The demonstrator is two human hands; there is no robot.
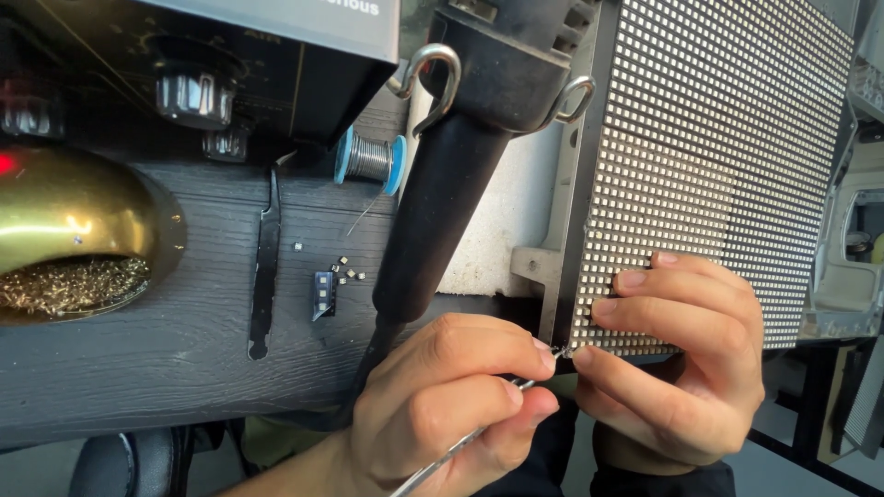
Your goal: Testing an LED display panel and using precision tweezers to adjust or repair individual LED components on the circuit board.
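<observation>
My left hand grips thin metal tweezers, whose tips touch the lower left corner of an LED matrix panel. The panel stands tilted, its face covered with rows of small square LEDs. My right hand holds that lower corner, fingers spread over the face and the thumb tip right beside the tweezer tips. What sits between the tips is too small to make out.
A thick black tool handle hangs in a metal holder above my left hand. The dark wooden bench carries black tweezers, a solder spool, several tiny loose components, a brass wool cleaner and a station with knobs.
</observation>
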